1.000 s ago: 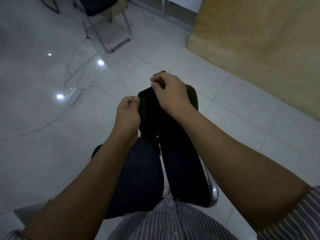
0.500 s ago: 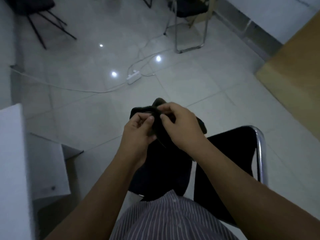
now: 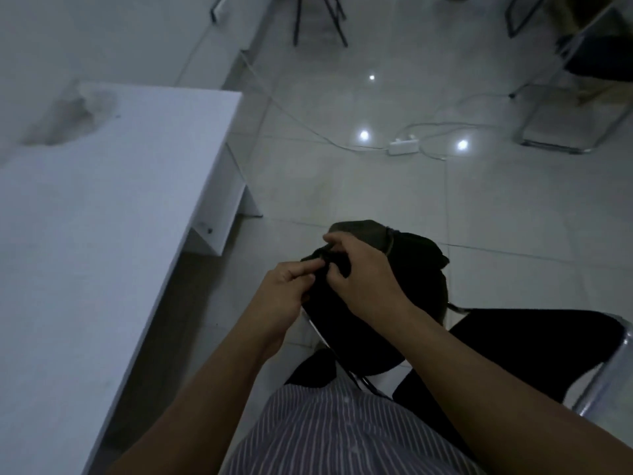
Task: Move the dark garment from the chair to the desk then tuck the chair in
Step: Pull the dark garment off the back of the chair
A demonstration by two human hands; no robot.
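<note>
The dark garment (image 3: 419, 269) hangs bunched in front of me, held up off the floor by both hands. My left hand (image 3: 284, 296) pinches its top edge from the left. My right hand (image 3: 363, 275) grips the same edge just beside it, fingers curled into the cloth. The chair (image 3: 548, 341), black-seated with a chrome frame, stands at the lower right, partly behind the garment and my right forearm. The white desk (image 3: 102, 217) fills the left side, its near corner a short way left of my hands.
A white power strip (image 3: 404, 145) with trailing cables lies on the tiled floor ahead. Another chrome-framed chair (image 3: 582, 80) stands at the far right, and thin black legs (image 3: 322, 18) show at the top centre. A grey smudge marks the desk's far end.
My view has swung left, so the desk now fills the left side and the chair sits at the lower right. Both hands have drawn closer together on the garment's top edge.
</note>
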